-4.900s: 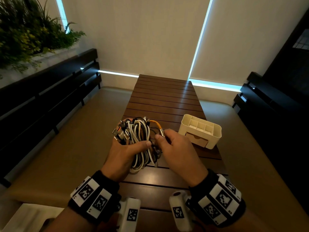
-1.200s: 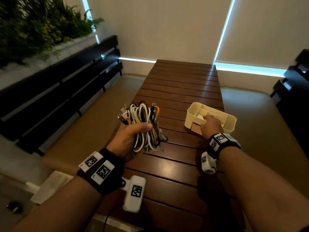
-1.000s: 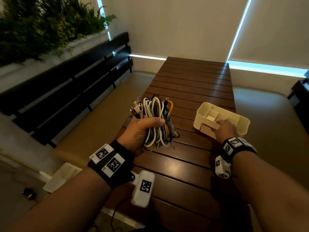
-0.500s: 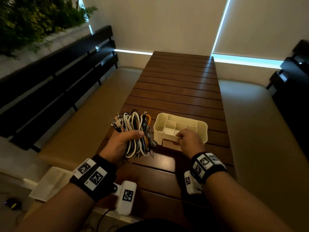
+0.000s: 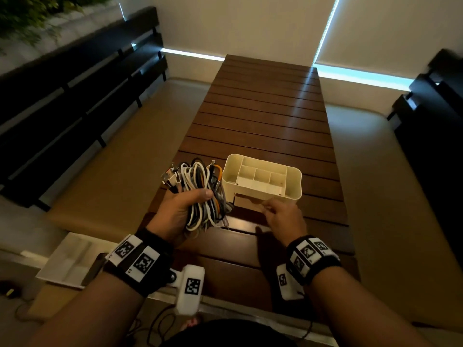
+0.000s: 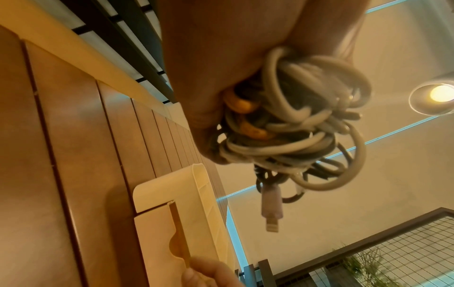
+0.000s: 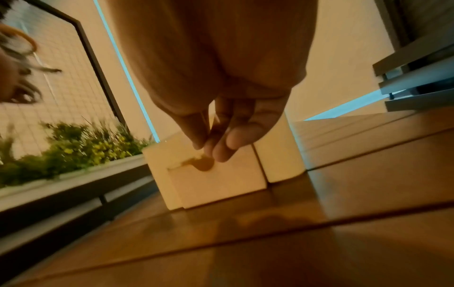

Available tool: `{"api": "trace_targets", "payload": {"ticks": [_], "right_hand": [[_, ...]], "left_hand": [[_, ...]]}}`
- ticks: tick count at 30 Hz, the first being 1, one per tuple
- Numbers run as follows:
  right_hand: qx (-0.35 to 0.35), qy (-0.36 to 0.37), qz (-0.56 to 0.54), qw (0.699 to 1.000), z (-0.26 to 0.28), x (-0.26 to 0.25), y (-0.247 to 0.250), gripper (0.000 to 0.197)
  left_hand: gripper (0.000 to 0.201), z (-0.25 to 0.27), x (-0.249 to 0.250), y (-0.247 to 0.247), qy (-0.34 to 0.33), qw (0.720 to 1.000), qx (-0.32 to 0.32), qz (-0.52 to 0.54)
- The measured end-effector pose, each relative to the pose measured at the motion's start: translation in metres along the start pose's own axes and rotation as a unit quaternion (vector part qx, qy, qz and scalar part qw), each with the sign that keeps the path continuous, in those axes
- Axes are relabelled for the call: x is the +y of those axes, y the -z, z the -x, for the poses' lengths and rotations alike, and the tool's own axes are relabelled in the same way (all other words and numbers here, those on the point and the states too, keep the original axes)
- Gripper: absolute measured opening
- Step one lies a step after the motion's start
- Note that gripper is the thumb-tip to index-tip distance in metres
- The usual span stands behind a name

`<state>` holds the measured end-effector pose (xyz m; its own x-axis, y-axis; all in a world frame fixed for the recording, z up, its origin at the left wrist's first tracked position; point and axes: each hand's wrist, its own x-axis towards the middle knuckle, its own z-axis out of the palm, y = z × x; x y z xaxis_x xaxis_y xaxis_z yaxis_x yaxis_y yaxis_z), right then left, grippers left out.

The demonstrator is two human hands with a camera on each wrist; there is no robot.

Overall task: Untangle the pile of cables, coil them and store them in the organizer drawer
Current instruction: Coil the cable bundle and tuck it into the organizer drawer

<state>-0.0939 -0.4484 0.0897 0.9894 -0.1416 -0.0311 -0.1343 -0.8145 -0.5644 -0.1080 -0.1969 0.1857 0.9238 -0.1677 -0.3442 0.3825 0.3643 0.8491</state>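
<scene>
Cable bundle [image 5: 200, 194] in left-hand [image 5: 175, 211] grip, beside organizer [image 5: 261, 177]

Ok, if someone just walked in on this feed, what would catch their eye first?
Probably the tangled bundle of cables, white, grey and orange, gripped in the left hand over the slatted table's near end. Next, the cream organizer just right of it, with the right hand pinching the notch of its drawer.

A long slatted wooden surface [image 5: 263, 116] runs away toward pale roller blinds [image 5: 250, 23], with thin strips of bluish light below them. Tan cushioned seats [image 5: 112, 151] flank it, backed by dark slatted rails [image 5: 62, 96]. Green plants [image 5: 30, 16] grow at upper left. A white tray [image 5: 67, 261] lies low on the left.
</scene>
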Motion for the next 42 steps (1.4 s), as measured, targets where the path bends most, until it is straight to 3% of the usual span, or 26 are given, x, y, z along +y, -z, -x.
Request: {"api": "trace_targets", "payload": {"ticks": [7,19,24,26,34,37,39,40,42], "right_hand": [[-0.043,-0.071,0.108,0.991,0.0,0.009,-0.004,0.034],[-0.102,-0.054,0.09,0.989,0.019,0.007,-0.003,0.015],[-0.127,-0.03,0.093,0.987,0.04,0.011,0.007,0.011],[-0.123,-0.009,0.126,0.984,0.049,0.012,0.009,0.014],[-0.092,-0.015,0.125,0.988,0.062,0.015,0.002,0.023],[-0.086,-0.017,0.124,0.988,0.065,0.018,0.002,0.02],[-0.088,-0.026,0.125,0.988,0.067,0.018,0.004,0.019],[-0.093,-0.034,0.127,0.987,0.068,0.019,0.005,0.019],[-0.098,-0.052,0.122,0.986,0.069,0.02,0.005,0.02]], "left_hand": [[0.073,0.007,-0.002,0.013,-0.002,1.0,-0.003,-0.023],[0.081,0.003,-0.01,0.036,-0.001,0.999,-0.028,-0.023],[0.058,-0.004,-0.013,0.012,-0.081,0.991,-0.038,-0.102],[0.063,-0.011,-0.019,-0.007,-0.112,0.981,-0.061,-0.144],[0.071,-0.046,-0.079,-0.065,-0.093,0.965,-0.104,-0.224],[0.08,-0.065,-0.097,-0.064,-0.09,0.942,-0.102,-0.307],[0.086,-0.074,-0.103,-0.061,-0.082,0.911,-0.114,-0.388],[0.087,-0.076,-0.103,-0.061,-0.082,0.883,-0.129,-0.443],[0.09,-0.076,-0.101,-0.063,-0.094,0.794,-0.173,-0.575]]}}
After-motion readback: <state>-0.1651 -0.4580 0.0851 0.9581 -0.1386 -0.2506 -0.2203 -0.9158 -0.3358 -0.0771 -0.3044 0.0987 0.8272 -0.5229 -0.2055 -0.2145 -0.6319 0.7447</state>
